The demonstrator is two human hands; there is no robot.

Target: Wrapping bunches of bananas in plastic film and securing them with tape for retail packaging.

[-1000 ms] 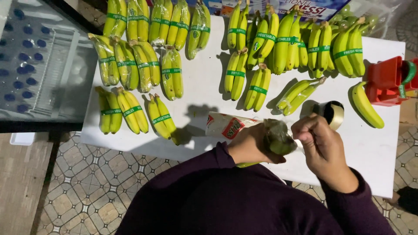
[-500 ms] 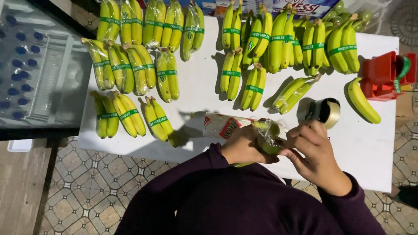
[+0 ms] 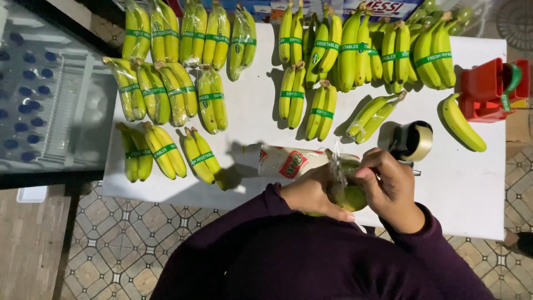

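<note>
1. Head view, looking down on white table (image 3: 477,189); person in dark purple sleeves at 6 o'clock edge.
2. L hand (image 3: 311,194) cups green bananas (image 3: 348,195) from below/left, fingers curled under fruit, closed on it. Bananas sit just above table's near edge, approx centre-right of frame.
3. R hand (image 3: 388,186) on same bananas from 3 o'clock side, fingers bent narrow, pinching clear plastic wrap (image 3: 336,166) that sticks up at 12 o'clock of fruit.
4. Roll of bags w/ red-green label (image 3: 288,162) lies flat at 10 o'clock of L hand, touching or just beside it; cannot tell which.
5. Tape dispenser w/ tan roll (image 3: 413,140) at 1 o'clock of R hand, near, apart.
6. Single loose banana (image 3: 462,123) at 2 o'clock, further out; red holder w/ green tape (image 3: 491,89) beyond it at table's right edge.
7. Banded banana bunches (image 3: 166,94) in rows across far and left parts of table, 9 to 1 o'clock of hands, well apart.
8. Tiled floor (image 3: 111,250) below table, 7 o'clock.
</note>
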